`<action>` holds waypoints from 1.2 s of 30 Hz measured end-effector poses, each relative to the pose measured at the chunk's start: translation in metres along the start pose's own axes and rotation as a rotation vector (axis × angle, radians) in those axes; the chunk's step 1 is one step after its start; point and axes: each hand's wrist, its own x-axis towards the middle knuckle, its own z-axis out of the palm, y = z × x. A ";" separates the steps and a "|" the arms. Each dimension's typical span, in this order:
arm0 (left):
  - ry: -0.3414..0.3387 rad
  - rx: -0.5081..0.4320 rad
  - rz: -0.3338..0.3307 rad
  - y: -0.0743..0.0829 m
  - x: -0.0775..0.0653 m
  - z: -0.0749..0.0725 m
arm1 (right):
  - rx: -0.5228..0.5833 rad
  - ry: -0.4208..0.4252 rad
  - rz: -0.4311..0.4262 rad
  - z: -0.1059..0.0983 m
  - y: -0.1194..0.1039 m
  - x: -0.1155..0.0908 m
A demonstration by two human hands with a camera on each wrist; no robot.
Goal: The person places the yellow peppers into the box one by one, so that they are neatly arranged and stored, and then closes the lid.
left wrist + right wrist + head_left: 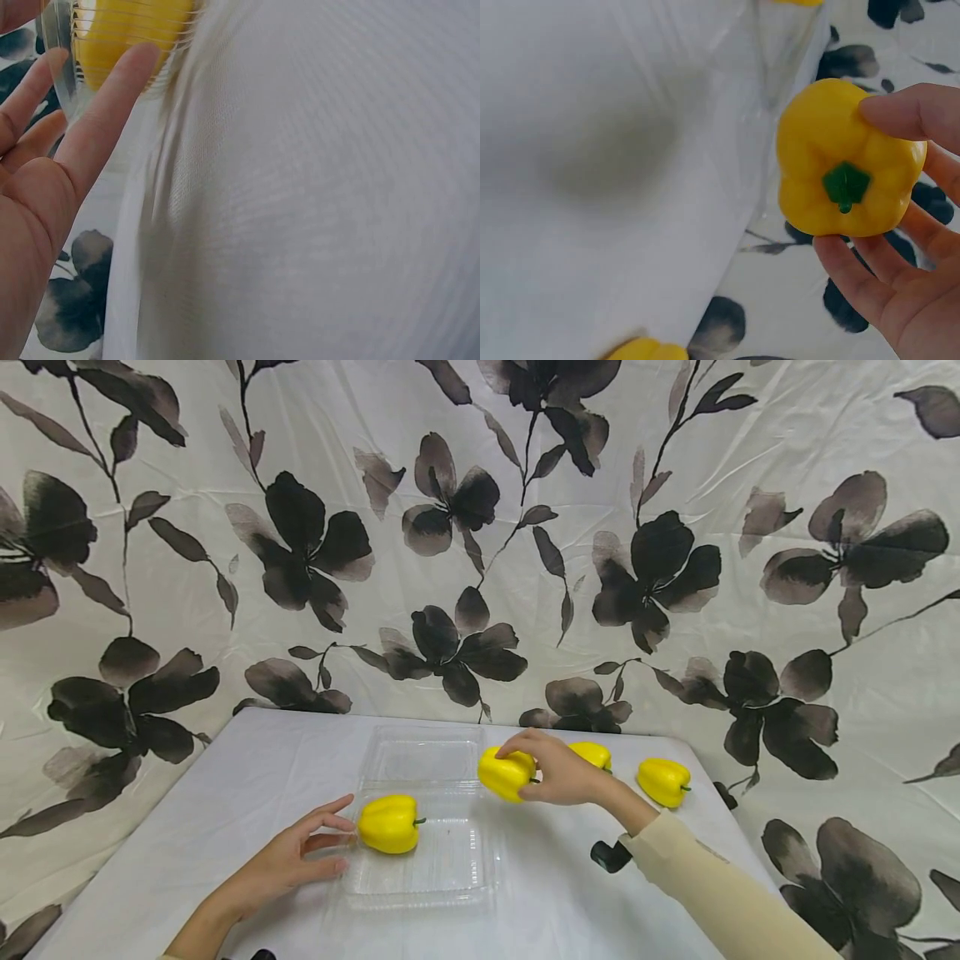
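A yellow bell pepper with a green stem (847,184) is held in my right hand (558,768), thumb on one side and fingers on the other. That pepper hangs over the table just right of a clear plastic clamshell box (450,885), which lies open with its lid folded back. Inside the box's near half, at the left, sits another yellow bell pepper (388,824). My left hand (288,860) is at the box's left side, fingers extended and spread. In the left wrist view a fingertip (139,64) touches or nearly touches the box's ribbed wall.
Two more yellow peppers, one partly behind my right hand (592,754) and one farther right (663,782), lie on the white-covered table (285,760). A dark object (611,857) shows by the right wrist. A floral cloth (450,568) hangs behind the table.
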 end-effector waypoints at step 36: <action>0.003 0.011 -0.001 -0.001 0.000 -0.001 | 0.140 -0.208 -0.146 0.054 -0.081 0.020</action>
